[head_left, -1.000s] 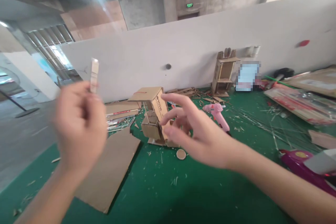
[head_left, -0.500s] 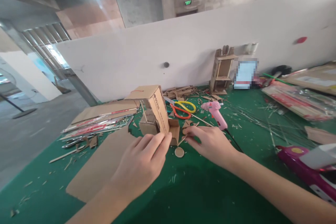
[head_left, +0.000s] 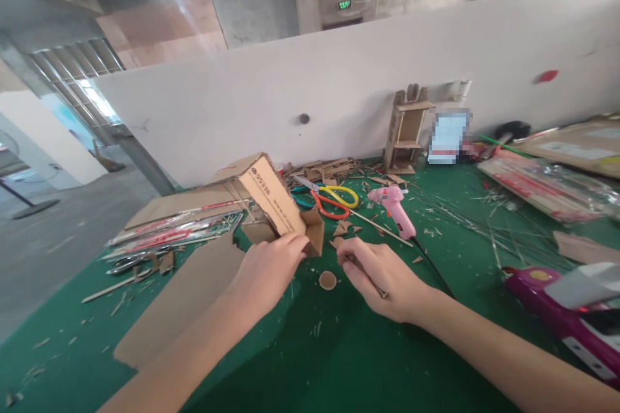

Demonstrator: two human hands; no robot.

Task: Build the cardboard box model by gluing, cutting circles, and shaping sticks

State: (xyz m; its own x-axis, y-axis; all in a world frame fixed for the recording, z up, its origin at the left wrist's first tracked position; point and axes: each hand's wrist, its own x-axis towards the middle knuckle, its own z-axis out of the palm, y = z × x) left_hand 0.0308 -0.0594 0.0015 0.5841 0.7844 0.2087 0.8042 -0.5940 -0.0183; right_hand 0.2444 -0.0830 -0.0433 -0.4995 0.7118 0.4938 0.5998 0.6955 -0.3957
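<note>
A small cardboard model (head_left: pixel 264 203) with a slanted printed roof stands tilted to the left on the green mat (head_left: pixel 339 348). My left hand (head_left: pixel 264 271) grips its lower front edge, fingers closed on the cardboard. My right hand (head_left: pixel 382 271) rests on the mat just to the right, fingers pinched round a thin wooden stick (head_left: pixel 372 281). A small cardboard disc (head_left: pixel 328 280) lies between my hands.
Yellow-and-orange scissors (head_left: pixel 334 197) and a pink glue gun (head_left: pixel 391 206) lie behind my hands. A large cardboard sheet (head_left: pixel 184 297) is at left, a second cardboard model (head_left: pixel 405 132) by the white wall, a purple object (head_left: pixel 557 303) at right. Scraps and sticks litter the mat.
My left hand came down from head height to the model and tipped it leftward. My right hand dropped to the mat and picked up a thin stick.
</note>
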